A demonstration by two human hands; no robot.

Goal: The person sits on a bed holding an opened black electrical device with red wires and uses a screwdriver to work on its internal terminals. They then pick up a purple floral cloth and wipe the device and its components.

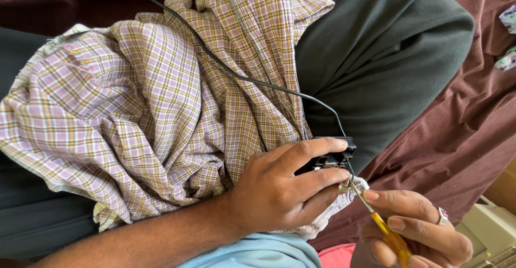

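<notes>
Over the lap, against crumpled lilac-and-yellow checked cotton cloth (161, 112), sat the small black plastic electrical box (330, 152), clamped in the left hand (279, 193) with fingers curled round it. Fed by a thin black cable (242, 77) trailing across the cloth from the top edge. Just beside it, pinched in the right hand (414, 227), a slim screwdriver with a yellow-orange translucent handle (389, 236), tip set at a small metal fitting (346, 186) under the box. Judged mid-way: fitting under the tool, whether loosened or tightened not discernible. No containers visible; pale ribbed plastic object (492, 236) at the lower right corner, contents hidden.
</notes>
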